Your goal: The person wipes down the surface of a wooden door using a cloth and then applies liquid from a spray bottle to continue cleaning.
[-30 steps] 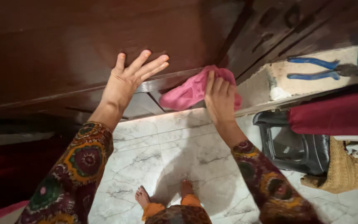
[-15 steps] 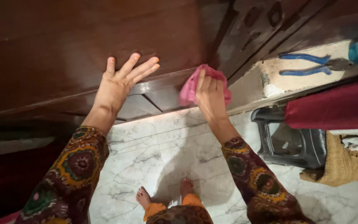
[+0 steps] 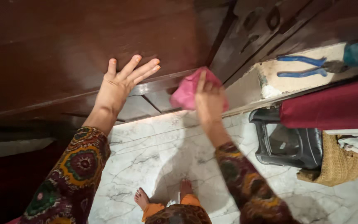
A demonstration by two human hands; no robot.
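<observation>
Right hand (image 3: 209,101), grasping the pink cloth (image 3: 186,92), has shifted slightly down the wooden door (image 3: 83,37); left hand (image 3: 119,85) stays released, flat

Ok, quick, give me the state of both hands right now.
Left hand: open, palm flat on the dark wooden door, holding nothing.
Right hand: closed on the pink cloth, pressed against the door.
</observation>
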